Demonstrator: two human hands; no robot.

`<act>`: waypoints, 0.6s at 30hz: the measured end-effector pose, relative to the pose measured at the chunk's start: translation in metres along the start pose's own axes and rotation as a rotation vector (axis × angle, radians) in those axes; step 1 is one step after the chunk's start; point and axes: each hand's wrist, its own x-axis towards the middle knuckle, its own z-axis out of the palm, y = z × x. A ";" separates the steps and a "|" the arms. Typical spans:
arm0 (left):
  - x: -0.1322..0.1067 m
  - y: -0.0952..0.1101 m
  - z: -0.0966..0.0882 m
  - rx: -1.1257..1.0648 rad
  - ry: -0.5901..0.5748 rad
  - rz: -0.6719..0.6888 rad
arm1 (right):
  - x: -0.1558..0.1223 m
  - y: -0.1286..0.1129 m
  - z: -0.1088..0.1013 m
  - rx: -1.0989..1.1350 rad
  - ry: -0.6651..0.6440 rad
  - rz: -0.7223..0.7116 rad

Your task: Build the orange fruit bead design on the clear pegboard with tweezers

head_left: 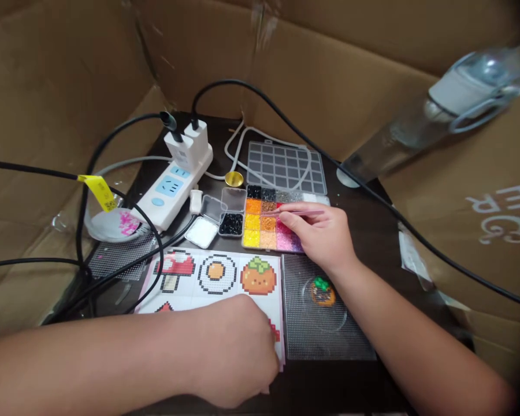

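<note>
My right hand [325, 234] pinches pink tweezers [303, 209], their tips over the brown beads in a sectioned bead box [252, 222]. Under my right wrist lies a clear pegboard [303, 329], on which a small persimmon of orange, brown and green beads [323, 292] is partly laid out. My left hand [238, 352] rests curled like a fist on the pattern sheet [216, 300]; its fingers face away, so anything inside them is hidden. The sheet shows pixel pictures of a mushroom, an egg and a persimmon, with others partly covered by my left arm.
Small open cases of white beads [201, 232] and black beads [231, 223] stand left of the box. A white power strip [170, 188] with plugged chargers and black cables [260, 92] crosses behind. A clear bottle [411, 127] leans right; cardboard walls [329, 63] surround the table.
</note>
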 end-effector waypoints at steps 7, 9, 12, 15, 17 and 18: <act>0.000 -0.002 -0.002 -0.039 -0.059 0.006 | 0.000 -0.001 0.001 0.044 -0.006 -0.001; 0.000 -0.002 -0.003 -0.043 -0.065 0.000 | 0.001 -0.001 0.001 0.041 0.001 -0.006; -0.001 -0.002 -0.004 -0.046 -0.050 0.004 | 0.001 -0.002 0.000 0.047 0.008 -0.003; -0.001 -0.003 -0.005 -0.053 -0.042 0.006 | 0.002 -0.002 -0.001 0.058 0.010 0.000; -0.001 -0.003 -0.006 -0.051 -0.035 0.002 | 0.002 -0.001 -0.002 0.064 0.011 -0.002; -0.001 -0.003 -0.006 -0.047 -0.032 0.000 | 0.002 -0.001 -0.002 0.068 0.012 -0.004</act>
